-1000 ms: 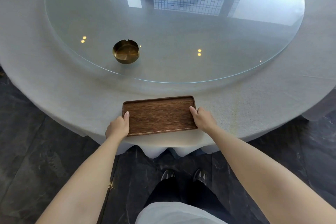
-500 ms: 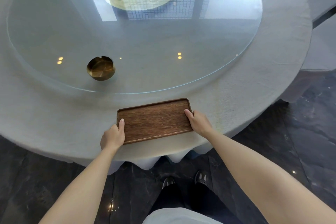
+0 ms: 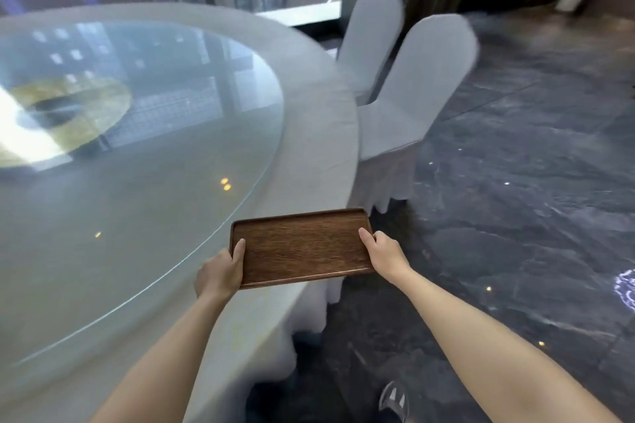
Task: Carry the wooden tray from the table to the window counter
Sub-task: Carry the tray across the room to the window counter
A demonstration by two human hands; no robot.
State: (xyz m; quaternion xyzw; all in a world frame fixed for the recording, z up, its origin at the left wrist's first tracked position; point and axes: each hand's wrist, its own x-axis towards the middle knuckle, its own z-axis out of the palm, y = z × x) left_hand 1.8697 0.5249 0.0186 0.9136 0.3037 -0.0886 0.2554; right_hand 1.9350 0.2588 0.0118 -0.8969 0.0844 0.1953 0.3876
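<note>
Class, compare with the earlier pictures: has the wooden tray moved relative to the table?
Yes. The wooden tray now overhangs the table edge, toward the chairs.

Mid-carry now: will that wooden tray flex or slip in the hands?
The wooden tray looks like rigid board, so it probably won't flex. The left hand and right hand hook thumbs over its raised rim, so slipping seems unlikely. Empty, it's likely light.

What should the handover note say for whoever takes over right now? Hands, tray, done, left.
Left hand: gripping the wooden tray at its left end.
Right hand: gripping its right end.
Tray: empty, roughly level, held over the edge of the round table.
Done: tray grasped with both hands.
Left: carry it past the two covered chairs to the window counter at the far side, and set it down.
</note>
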